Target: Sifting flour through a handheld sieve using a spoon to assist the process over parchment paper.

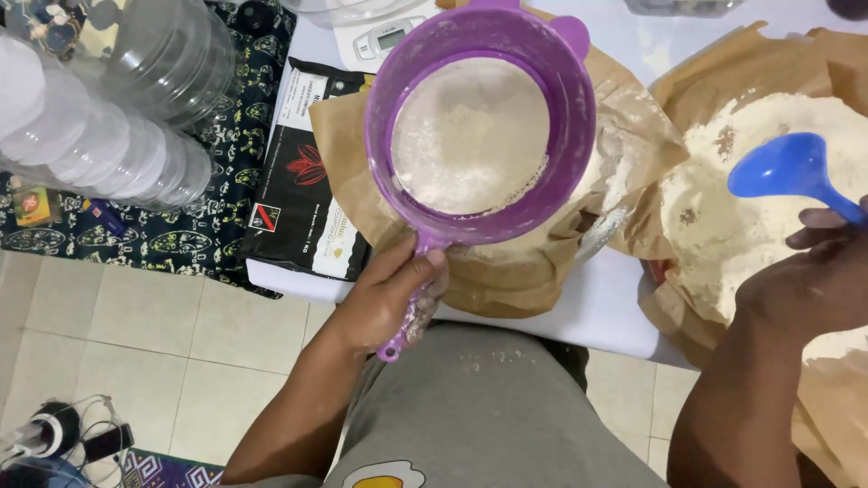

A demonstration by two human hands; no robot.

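Left hand (384,303) has its fingers wrapped tight around the handle of a purple sieve (479,122), held over an open brown paper bag (362,172) on the white table (579,303); flour (466,136) sits in the mesh. Right hand (809,285) grips the handle of a blue scoop (787,167), fingers closed, bowl poised above the flour heap (750,181) in a second brown bag, right side. Black packet (303,172) lies left of the sieve.

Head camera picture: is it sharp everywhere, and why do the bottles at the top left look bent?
In the head view, the purple sieve and left hand are fairly sharp; the right hand and blue scoop look slightly soft; the clear bottles bow outward at the corner, as from a wide lens; lighting is even, with soft shadows.
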